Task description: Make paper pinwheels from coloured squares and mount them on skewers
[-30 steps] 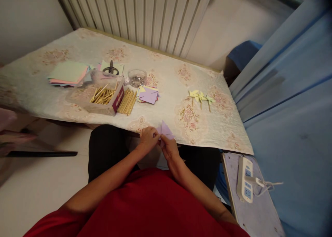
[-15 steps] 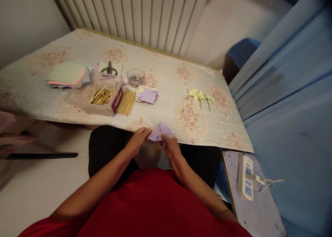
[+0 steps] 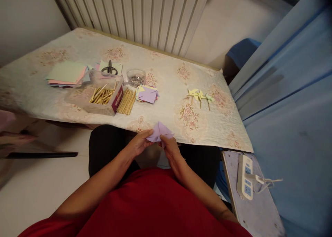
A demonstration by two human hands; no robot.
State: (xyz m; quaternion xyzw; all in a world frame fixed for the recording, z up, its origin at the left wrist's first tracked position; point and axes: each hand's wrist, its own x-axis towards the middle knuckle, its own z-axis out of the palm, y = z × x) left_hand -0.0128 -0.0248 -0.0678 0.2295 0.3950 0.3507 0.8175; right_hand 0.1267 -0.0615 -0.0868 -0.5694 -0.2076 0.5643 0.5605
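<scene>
A purple sheet of paper (image 3: 161, 129), cut with slits and partly folded, is held between my hands at the table's front edge. My left hand (image 3: 141, 142) pinches its left side, thumb on top. On the lower middle of the sheet presses the thumb of my right hand (image 3: 169, 145), its other fingers mostly hidden below. Beyond them on the cloth lies a pile of cut paper squares (image 3: 147, 94), a purple one on top. Three small finished pinwheels (image 3: 198, 95) on sticks, yellow and pale green, lie to the right.
A clear plastic box (image 3: 98, 108) holds thin wooden sticks, with more sticks (image 3: 126, 101) beside it. Behind are a round tub of metal pins (image 3: 136, 78), scissors (image 3: 110, 69) and a stack of coloured paper (image 3: 66, 73). A power strip (image 3: 245, 177) rests on a stool at right.
My left hand has shifted right and further onto the purple paper, its thumb now over the left side. The paper has moved slightly left. My right hand keeps its pinch.
</scene>
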